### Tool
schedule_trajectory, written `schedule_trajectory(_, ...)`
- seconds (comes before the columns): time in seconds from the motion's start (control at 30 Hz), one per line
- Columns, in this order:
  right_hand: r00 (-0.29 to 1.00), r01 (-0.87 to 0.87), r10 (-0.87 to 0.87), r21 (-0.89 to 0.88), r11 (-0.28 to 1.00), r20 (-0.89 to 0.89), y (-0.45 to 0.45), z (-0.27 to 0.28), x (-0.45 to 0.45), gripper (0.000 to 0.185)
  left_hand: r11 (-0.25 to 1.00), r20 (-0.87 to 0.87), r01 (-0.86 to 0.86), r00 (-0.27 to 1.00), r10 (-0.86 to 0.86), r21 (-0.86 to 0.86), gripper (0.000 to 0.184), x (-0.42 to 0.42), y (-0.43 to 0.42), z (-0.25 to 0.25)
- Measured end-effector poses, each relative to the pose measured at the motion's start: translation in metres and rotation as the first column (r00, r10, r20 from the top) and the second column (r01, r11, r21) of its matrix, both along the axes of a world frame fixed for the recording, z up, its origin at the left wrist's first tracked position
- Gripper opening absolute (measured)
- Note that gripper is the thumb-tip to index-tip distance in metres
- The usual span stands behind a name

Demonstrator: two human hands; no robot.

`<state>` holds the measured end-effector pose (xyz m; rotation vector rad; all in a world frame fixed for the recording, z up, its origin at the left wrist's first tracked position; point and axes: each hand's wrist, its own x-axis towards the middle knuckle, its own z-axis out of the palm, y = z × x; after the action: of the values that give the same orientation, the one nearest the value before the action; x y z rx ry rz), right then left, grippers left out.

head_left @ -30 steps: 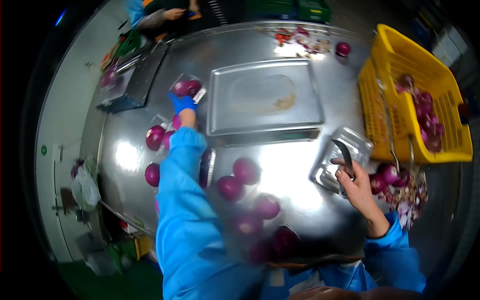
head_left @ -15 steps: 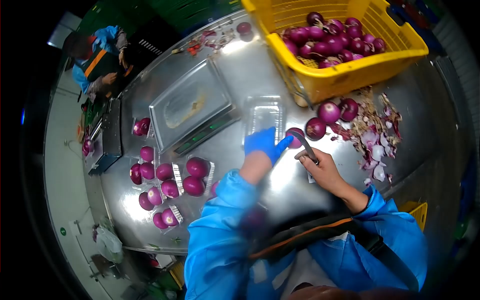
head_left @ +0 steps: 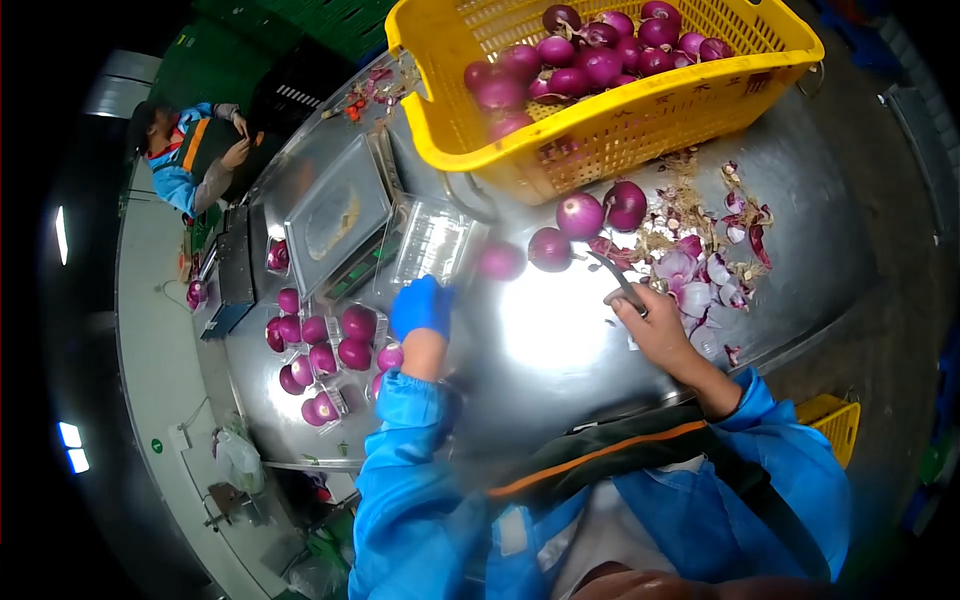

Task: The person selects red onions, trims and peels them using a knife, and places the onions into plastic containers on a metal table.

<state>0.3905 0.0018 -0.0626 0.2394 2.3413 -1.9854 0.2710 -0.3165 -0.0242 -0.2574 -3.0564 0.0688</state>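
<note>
My left hand [head_left: 422, 308], in a blue glove, is at the near edge of a clear plastic container [head_left: 438, 243], its fingers closed at the rim; the fingertips are partly hidden. The container sits tilted beside the scale [head_left: 345, 205]. My bare right hand [head_left: 650, 325] is wrapped round the handle of a small curved knife [head_left: 622, 280], the blade pointing up and left over the steel table. Between the hands lies a blurred red onion [head_left: 501, 261]. More red onions [head_left: 550, 249] rest just right of it, below the yellow crate.
A yellow crate [head_left: 640, 120] of red onions stands at the back. Onion skins [head_left: 695, 275] lie at right. Several packs of onions [head_left: 322, 358] are at left on the steel table [head_left: 560, 370]. Another person [head_left: 200, 160] works at far left.
My left hand has left the onion and moved left to the clear container, which is now tilted. My right hand still holds the knife. The view has shifted, with the crate appearing further left.
</note>
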Motion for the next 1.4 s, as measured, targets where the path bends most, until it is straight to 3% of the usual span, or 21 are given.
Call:
schedule_trajectory(0.07,1.0,-0.006,0.007,0.014,1.0,-0.012,0.023,0.0,-0.004,0.026,0.997,0.013,-0.041,0.999,0.042,-0.059,0.03,0.012,0.008,0.016)
schedule_trajectory(0.1,0.992,0.043,-0.042,0.003,0.999,-0.117,0.03,-0.008,-0.007,0.025,0.996,-0.054,0.011,0.998,-0.015,-0.09,0.033,0.026,0.012,0.02)
schedule_trajectory(0.2,0.995,0.097,-0.096,-0.045,0.994,0.01,0.058,-0.012,-0.01,0.023,0.994,0.014,0.059,0.998,-0.058,-0.096,0.033,0.077,0.043,0.028)
schedule_trajectory(0.27,0.996,0.07,-0.067,-0.044,0.997,0.053,0.075,-0.016,-0.015,0.021,0.984,-0.001,0.175,0.985,-0.175,0.016,0.031,0.118,0.062,0.005)
schedule_trajectory(0.37,0.997,0.067,-0.063,-0.114,0.991,0.037,0.087,-0.02,-0.019,0.022,0.966,0.314,0.23,0.915,-0.255,0.114,0.025,0.134,0.127,0.013)
schedule_trajectory(0.4,0.998,0.056,-0.053,-0.114,0.992,0.033,0.09,-0.02,-0.021,0.021,0.964,0.431,0.222,0.863,-0.263,0.145,0.039,0.128,0.143,0.016)
schedule_trajectory(0.5,0.998,0.045,-0.043,-0.07,0.997,0.038,0.101,-0.018,-0.025,0.02,0.825,0.097,0.325,0.906,-0.411,0.463,0.046,0.117,0.163,0.001)
schedule_trajectory(0.6,0.99,0.088,-0.074,-0.117,0.989,0.12,0.111,-0.024,-0.024,0.021,0.873,0.089,0.254,0.944,-0.317,0.417,0.067,0.067,0.172,-0.004)
schedule_trajectory(0.67,0.995,0.066,-0.059,-0.095,0.993,0.076,0.119,-0.026,-0.021,0.023,0.814,-0.022,0.288,0.947,-0.322,0.504,0.069,0.023,0.19,0.003)
schedule_trajectory(0.77,0.993,0.061,-0.053,-0.075,0.995,0.11,0.128,-0.035,-0.02,0.027,0.905,-0.009,0.309,0.947,-0.32,0.291,0.064,-0.029,0.209,-0.021)
schedule_trajectory(0.87,0.987,0.134,-0.121,-0.117,0.984,0.108,0.131,-0.035,-0.024,0.014,0.988,0.183,0.076,0.978,-0.1,0.133,0.046,-0.048,0.243,-0.027)
schedule_trajectory(0.9,0.984,0.145,-0.128,-0.137,0.98,0.123,0.133,-0.034,-0.025,0.013,0.993,0.149,0.082,0.984,-0.094,0.084,0.045,-0.048,0.246,-0.033)
schedule_trajectory(1.0,0.984,0.164,-0.154,-0.139,0.977,0.086,0.136,-0.047,-0.028,0.013,0.998,0.202,0.04,0.978,-0.048,0.045,0.046,-0.046,0.249,-0.042)
schedule_trajectory(1.1,0.985,0.151,-0.141,-0.108,0.983,0.096,0.138,-0.046,-0.03,0.013,0.991,0.242,0.036,0.968,-0.066,0.126,0.047,-0.05,0.245,-0.045)
schedule_trajectory(1.13,0.987,0.147,-0.14,-0.093,0.985,0.075,0.137,-0.047,-0.029,0.013,0.974,0.218,0.073,0.968,-0.121,0.216,0.058,-0.046,0.239,-0.041)
schedule_trajectory(1.2,0.991,0.135,-0.133,-0.066,0.989,0.034,0.135,-0.049,-0.026,0.013,0.911,0.156,0.142,0.964,-0.216,0.387,0.078,-0.03,0.223,-0.022)
schedule_trajectory(1.23,0.993,0.112,-0.11,-0.058,0.992,0.042,0.134,-0.048,-0.025,0.013,0.815,0.136,0.103,0.967,-0.217,0.57,0.085,-0.023,0.213,-0.027)
schedule_trajectory(1.3,0.997,0.066,-0.064,-0.047,0.997,0.053,0.129,-0.042,-0.025,0.014,0.52,0.087,0.033,0.975,-0.203,0.853,0.099,-0.012,0.198,-0.031)
schedule_trajectory(1.4,0.997,0.05,-0.039,-0.157,0.986,0.074,0.113,-0.033,-0.027,0.021,0.006,0.249,-0.259,0.922,-0.297,0.966,0.098,0.017,0.198,-0.002)
